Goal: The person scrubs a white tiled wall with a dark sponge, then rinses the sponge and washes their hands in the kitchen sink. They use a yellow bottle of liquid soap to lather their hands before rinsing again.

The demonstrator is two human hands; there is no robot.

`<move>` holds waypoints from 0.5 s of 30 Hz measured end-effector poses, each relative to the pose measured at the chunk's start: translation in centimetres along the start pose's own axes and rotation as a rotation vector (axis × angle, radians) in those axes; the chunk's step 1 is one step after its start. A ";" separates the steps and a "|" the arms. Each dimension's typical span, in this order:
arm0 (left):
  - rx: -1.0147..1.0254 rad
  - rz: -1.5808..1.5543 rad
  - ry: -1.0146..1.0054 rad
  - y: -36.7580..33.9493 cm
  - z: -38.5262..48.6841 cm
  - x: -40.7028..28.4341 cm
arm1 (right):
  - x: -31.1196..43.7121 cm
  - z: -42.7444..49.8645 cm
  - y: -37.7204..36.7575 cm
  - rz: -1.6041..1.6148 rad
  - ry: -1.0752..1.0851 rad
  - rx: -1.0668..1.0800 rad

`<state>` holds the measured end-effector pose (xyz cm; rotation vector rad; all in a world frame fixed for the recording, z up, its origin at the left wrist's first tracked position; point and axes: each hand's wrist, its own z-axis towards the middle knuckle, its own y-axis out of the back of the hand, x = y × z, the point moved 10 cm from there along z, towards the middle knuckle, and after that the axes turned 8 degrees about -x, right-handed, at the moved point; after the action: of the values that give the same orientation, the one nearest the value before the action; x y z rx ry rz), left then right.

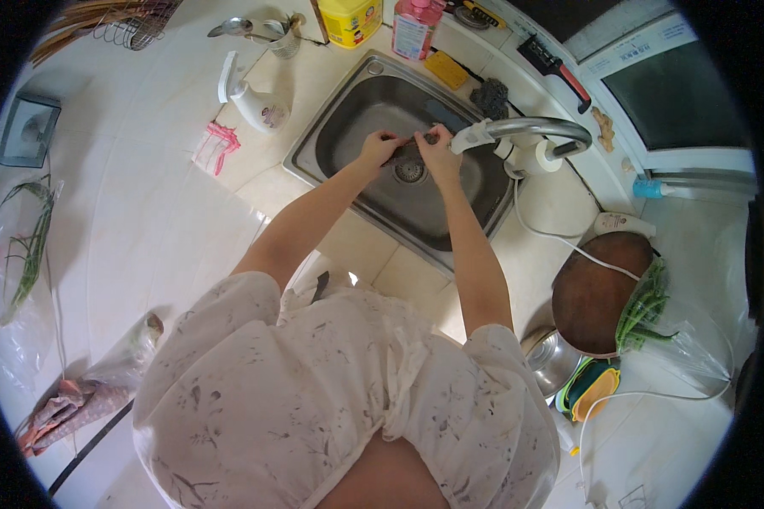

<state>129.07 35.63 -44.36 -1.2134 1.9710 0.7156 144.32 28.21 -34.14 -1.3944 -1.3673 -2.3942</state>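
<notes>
Over a stainless steel sink [356, 121], my left hand [382, 147] and my right hand [435, 150] hold a small dark item [407, 153] between their fingertips. What exactly it is cannot be told, since the fingers cover much of it. Just below it in the view lies the drain strainer [410, 171] in the sink's floor. The curved metal faucet [541, 126] with a white spout end [471, 137] reaches in from the right, close beside my right hand. No running water can be made out.
A white spray bottle [261, 109] and a red-and-white cloth [216, 147] are left of the sink. Behind it stand a pink bottle [415, 28], a yellow sponge [446, 69] and a dark scrubber [490, 98]. A round wooden board [595, 292] and bagged green vegetables [646, 305] are at right.
</notes>
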 end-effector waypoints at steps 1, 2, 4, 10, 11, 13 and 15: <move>0.025 0.156 0.008 0.7 -0.1 0.3 | -0.1 0.3 0.0 0.076 0.017 0.003; -0.002 0.109 0.075 1.6 0.1 1.3 | -1.0 0.3 -1.4 0.126 -0.105 0.143; -0.050 0.020 0.206 2.6 0.6 3.8 | -0.2 0.5 -1.6 0.212 -0.075 0.118; 0.251 -0.564 0.612 -7.4 -3.1 6.2 | 0.1 -0.1 -0.8 0.310 -0.026 0.124; 0.351 -0.659 0.617 -9.6 -2.9 6.0 | 1.1 -0.8 0.1 0.276 -0.012 0.131; 0.556 -0.850 0.616 -13.9 -0.7 7.6 | 1.8 -2.1 1.3 0.175 0.030 0.105; 0.468 -1.015 0.527 -13.9 5.9 9.5 | 4.7 -2.9 1.5 0.147 0.064 0.141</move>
<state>140.35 29.46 -56.74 -1.9212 1.4244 -0.5872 140.23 26.96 -30.28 -1.3221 -1.3386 -2.1856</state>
